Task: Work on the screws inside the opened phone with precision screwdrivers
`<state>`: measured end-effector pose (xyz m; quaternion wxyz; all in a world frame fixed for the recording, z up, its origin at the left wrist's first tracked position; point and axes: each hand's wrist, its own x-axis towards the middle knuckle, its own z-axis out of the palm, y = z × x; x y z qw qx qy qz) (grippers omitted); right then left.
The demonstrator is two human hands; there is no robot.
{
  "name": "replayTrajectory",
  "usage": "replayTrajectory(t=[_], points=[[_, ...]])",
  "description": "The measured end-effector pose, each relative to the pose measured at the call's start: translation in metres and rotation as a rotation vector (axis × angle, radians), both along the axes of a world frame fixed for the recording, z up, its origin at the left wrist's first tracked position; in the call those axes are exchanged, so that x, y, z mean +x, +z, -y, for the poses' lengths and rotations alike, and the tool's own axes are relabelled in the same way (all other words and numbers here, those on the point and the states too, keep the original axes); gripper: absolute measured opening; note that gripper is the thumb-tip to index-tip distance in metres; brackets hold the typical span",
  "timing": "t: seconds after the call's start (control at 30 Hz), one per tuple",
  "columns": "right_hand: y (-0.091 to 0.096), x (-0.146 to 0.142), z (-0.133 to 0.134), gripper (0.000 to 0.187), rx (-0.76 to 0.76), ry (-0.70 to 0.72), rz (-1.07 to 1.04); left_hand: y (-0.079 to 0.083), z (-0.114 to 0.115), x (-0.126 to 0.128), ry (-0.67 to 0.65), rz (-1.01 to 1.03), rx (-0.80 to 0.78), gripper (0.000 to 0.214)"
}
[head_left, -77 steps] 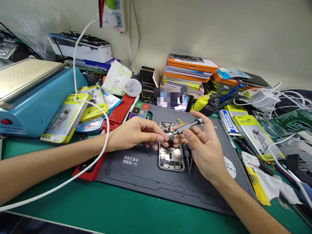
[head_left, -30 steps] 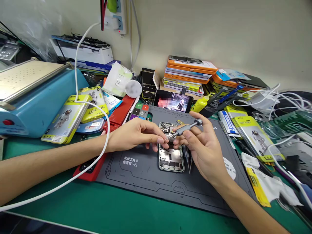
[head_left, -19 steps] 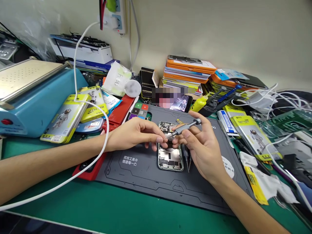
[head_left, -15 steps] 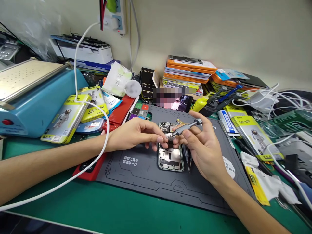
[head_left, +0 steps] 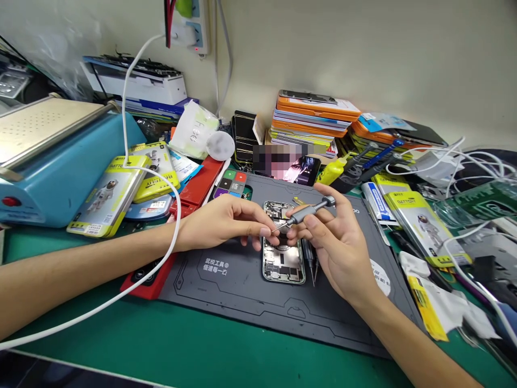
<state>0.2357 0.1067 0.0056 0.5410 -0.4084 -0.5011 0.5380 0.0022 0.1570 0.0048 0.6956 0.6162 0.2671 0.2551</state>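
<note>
A grey precision screwdriver rests in my right hand, tilted with its thin tip pointing left and down. The fingers of that hand are wrapped round its handle. At the tip, my left hand is closed in a pinch; whatever sits between its fingertips is too small to make out. Below both hands lies an opened phone with its inner parts bare, partly covered by my fingers. Beside the phone's right edge, a dark pointed tool lies partly hidden by my right hand.
A grey work mat lies on the green table. A white cable crosses over my left forearm. Battery packs and a blue machine stand left. Stacked boxes, a lit phone and a yellow bottle are behind.
</note>
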Motion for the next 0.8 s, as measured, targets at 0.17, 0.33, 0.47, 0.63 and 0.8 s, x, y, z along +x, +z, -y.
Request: replayTrajectory(t=[0.17, 0.33, 0.47, 0.63, 0.8], points=[[-0.0015, 0.0013, 0.0007, 0.059, 0.0, 0.008, -0.009, -0.0002, 0.0006, 0.0001, 0.001, -0.011, 0.007, 0.011], [-0.0034, 0.0021, -0.0002, 0.058, 0.01, 0.007, -0.01, -0.0012, -0.0007, 0.0003, -0.003, -0.011, 0.014, 0.012], [-0.0043, 0.0017, -0.0008, 0.058, 0.022, 0.011, 0.0, -0.0014, -0.0002, -0.0007, -0.001, -0.019, 0.016, 0.012], [-0.0037, 0.0009, -0.0004, 0.056, 0.018, 0.008, 0.005, -0.0015, 0.0004, -0.0008, -0.001, -0.027, 0.023, 0.012], [-0.0015, 0.0011, -0.0006, 0.056, 0.02, 0.017, -0.01, -0.0043, -0.0011, 0.0009, 0.015, -0.066, 0.082, 0.014]])
